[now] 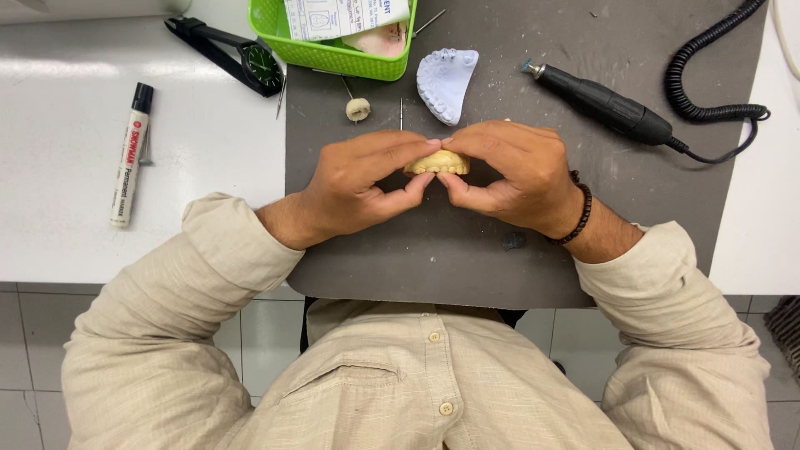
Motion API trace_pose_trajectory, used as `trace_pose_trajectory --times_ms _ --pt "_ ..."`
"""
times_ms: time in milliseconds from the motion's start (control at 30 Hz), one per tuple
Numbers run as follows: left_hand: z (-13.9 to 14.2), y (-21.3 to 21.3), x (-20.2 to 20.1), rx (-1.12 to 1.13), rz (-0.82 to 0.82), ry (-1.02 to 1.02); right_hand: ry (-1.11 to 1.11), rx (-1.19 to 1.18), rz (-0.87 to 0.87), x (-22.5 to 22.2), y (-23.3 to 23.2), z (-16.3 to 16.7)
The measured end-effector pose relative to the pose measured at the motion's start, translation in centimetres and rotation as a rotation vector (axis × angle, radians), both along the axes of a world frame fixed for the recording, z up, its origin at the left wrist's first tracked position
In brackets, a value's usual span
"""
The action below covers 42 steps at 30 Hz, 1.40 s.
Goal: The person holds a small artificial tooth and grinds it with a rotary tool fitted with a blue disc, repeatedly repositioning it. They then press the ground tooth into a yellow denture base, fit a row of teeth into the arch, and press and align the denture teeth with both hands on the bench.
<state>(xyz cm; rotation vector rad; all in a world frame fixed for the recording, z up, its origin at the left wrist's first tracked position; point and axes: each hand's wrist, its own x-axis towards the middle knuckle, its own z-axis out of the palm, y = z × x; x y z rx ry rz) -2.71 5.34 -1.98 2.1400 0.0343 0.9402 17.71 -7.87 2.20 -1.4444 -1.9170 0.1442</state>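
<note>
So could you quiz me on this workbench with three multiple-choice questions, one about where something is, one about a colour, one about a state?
1. Where does the marker lie?
A. In the basket
B. On the white counter, left of the grey mat
C. On the mat by the handpiece

2. What colour is the basket?
A. Green
B. Red
C. Black

3. How is the yellow cast held?
A. It lies alone on the mat
B. In the left hand only
C. Pinched between the fingers of both hands

Answers:
1 B: the marker rests on the counter, clear of the mat.
2 A: its mesh wall is bright green.
3 C: the left hand and the right hand both grip it from either side.
</note>
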Motion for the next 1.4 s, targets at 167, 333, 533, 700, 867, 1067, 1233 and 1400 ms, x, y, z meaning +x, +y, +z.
trace_pose_trajectory --times_ms 167,333,533,700,867,1067,1233,1400 --pt "0.13 0.08 -0.05 0.009 0.003 -0.018 -0.004 0.045 0.006 0.05 0.07 -0.04" --pt "0.3 0.07 0.0 0.014 0.015 -0.018 0.012 0.046 0.023 0.08 0.05 0.07" --pt "0.2 0.18 0.04 0.021 -0.015 -0.044 0.009 0.0 0.015 -0.07 -0.05 0.06" --pt "0.09 0.14 0.05 -0.018 -0.042 -0.034 -0.001 -0.003 0.0 0.07 -0.06 -0.1" --pt "-0.01 0.36 0.18 0.006 -0.042 -0.047 -0.014 -0.002 -0.005 0.22 -0.15 -0.19" --pt "0.19 0.08 0.07 -0.018 -0.019 -0.041 -0.01 0.005 -0.011 -0.02 -0.1 -0.1" --pt "0.27 -0.09 -0.04 -0.049 0.015 -0.019 0.057 -0.026 -0.013 -0.1 -0.1 0.02" --pt "0.35 0.08 -0.08 -0.093 0.005 -0.02 0.129 -0.107 -0.003 0.1 -0.1 -0.01"
